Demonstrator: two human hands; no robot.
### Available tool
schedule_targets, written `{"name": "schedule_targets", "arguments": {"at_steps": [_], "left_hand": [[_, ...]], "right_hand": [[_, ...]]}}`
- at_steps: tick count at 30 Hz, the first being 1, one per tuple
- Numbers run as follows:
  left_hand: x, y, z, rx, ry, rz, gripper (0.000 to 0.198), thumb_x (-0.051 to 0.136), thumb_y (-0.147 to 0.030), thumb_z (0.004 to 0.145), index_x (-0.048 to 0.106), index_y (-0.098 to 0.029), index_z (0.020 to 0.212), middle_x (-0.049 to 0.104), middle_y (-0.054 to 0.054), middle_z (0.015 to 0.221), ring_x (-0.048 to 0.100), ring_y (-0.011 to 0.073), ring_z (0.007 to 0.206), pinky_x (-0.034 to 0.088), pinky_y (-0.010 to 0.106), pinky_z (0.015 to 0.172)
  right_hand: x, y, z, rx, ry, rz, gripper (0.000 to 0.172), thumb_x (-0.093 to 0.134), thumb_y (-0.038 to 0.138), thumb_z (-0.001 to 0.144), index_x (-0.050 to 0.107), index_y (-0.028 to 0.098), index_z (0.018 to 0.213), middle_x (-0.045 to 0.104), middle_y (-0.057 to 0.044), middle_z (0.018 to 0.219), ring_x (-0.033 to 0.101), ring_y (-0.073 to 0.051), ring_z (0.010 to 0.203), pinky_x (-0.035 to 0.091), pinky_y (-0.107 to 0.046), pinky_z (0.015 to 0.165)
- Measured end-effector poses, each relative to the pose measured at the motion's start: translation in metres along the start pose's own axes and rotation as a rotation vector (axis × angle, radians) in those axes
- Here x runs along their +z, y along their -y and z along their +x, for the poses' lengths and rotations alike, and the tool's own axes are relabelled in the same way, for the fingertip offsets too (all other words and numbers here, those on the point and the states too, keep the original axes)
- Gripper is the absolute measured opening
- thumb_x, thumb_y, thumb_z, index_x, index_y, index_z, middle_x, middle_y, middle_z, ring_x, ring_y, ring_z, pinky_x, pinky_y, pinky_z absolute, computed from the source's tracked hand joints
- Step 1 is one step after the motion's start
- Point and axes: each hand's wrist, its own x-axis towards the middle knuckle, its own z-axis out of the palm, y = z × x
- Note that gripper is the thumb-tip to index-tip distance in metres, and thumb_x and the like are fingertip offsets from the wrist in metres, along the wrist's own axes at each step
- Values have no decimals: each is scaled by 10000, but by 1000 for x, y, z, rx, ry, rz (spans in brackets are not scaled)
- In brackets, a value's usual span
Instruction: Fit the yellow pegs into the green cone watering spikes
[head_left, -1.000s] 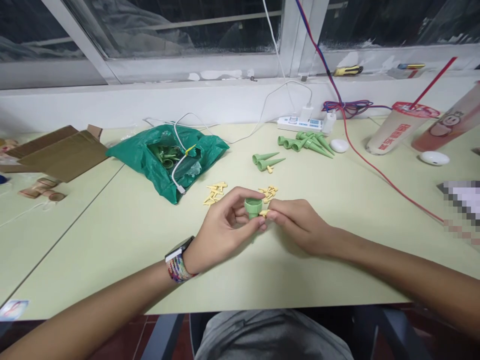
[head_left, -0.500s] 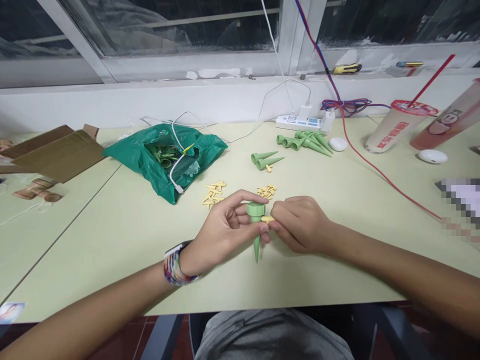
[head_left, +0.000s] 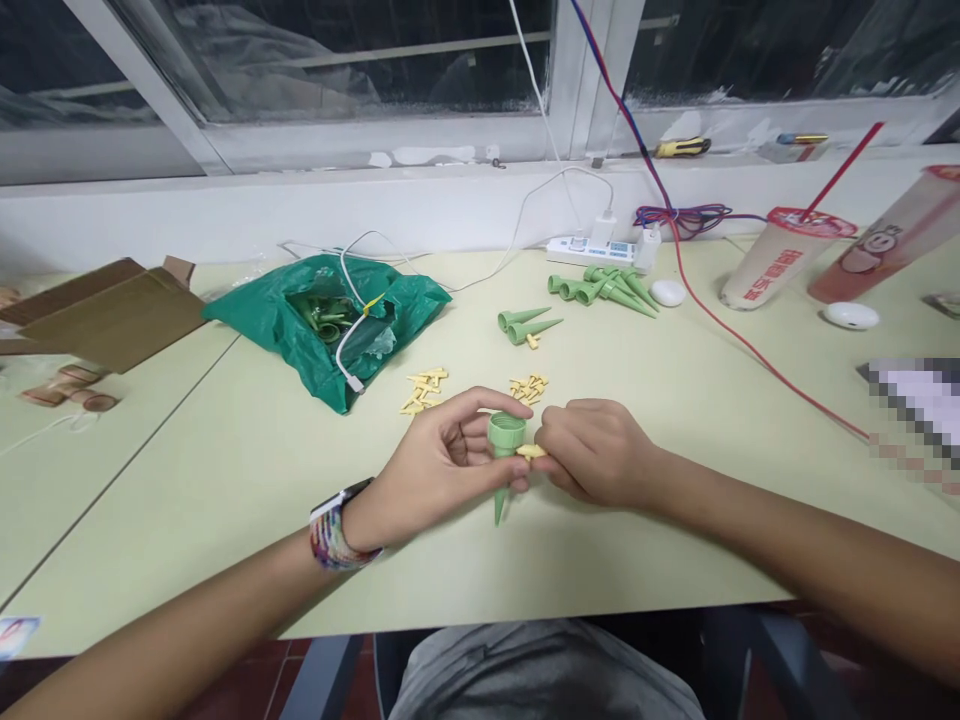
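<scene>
My left hand (head_left: 442,450) is closed round a green plastic watering spike (head_left: 507,430), its threaded mouth facing up and its point down. Thumb and fingertips press on the body below the collar. A small yellow valve (head_left: 531,452) sits against the spike's right side, its outer end pinched by my right hand (head_left: 596,450). Whether the valve is seated in the spike is hidden by my fingers. Just beyond my hands lie two piles of yellow valves, a left pile (head_left: 424,390) and a right pile (head_left: 529,387).
Two green spikes (head_left: 531,325) lie farther back, a yellow valve beside them. More spikes (head_left: 604,288) are heaped near the power strip (head_left: 592,250). On the left are a green plastic bag (head_left: 262,305) holding spikes and a cardboard box (head_left: 112,310). Drink cups (head_left: 784,260) stand right.
The spike has tilted so its threaded mouth now shows. Both hands keep their grip on spike and valve. The whole view has shifted slightly.
</scene>
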Motion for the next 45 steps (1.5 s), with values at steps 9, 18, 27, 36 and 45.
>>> {"name": "schedule_targets", "arguments": {"at_steps": [9, 18, 27, 36, 45], "left_hand": [[4, 1, 2, -76, 54, -277, 352, 807, -240, 897, 592, -182, 1170, 762, 33, 799, 790, 189, 718, 640, 265, 698], [10, 2, -3, 78, -111, -164, 432, 813, -216, 885, 543, -215, 1223, 736, 13, 886, 751, 129, 774, 608, 201, 710], [1, 5, 4, -42, -112, -186, 546, 807, -292, 898, 512, -216, 1351, 757, 41, 913, 788, 213, 810, 644, 328, 766], [-5, 6, 8, -102, -124, -228, 270, 882, -277, 819, 698, -125, 945, 798, 86, 848, 771, 179, 773, 619, 250, 721], [-7, -2, 10, -180, -58, -266, 276, 911, -244, 769, 665, -131, 821, 781, 63, 757, 771, 184, 723, 611, 237, 661]], "right_hand": [[5, 6, -3, 29, -34, 25, 290, 369, 285, 1078, 369, 247, 791, 424, 26, 638, 317, -147, 527, 240, -317, 523], [3, 16, 0, 312, 61, 443, 274, 371, 291, 1109, 380, 234, 842, 468, 48, 693, 389, -110, 553, 313, -251, 557], [3, 9, 0, 354, 27, 419, 285, 389, 276, 1118, 407, 225, 838, 475, 27, 739, 452, -126, 646, 350, -260, 620], [-1, 2, -1, 257, 70, 208, 236, 349, 249, 1121, 427, 225, 900, 502, 1, 790, 445, -146, 659, 347, -280, 607], [-1, -2, -3, 139, 158, 94, 244, 310, 278, 1136, 360, 237, 901, 437, 11, 783, 346, -147, 611, 279, -287, 550]]}}
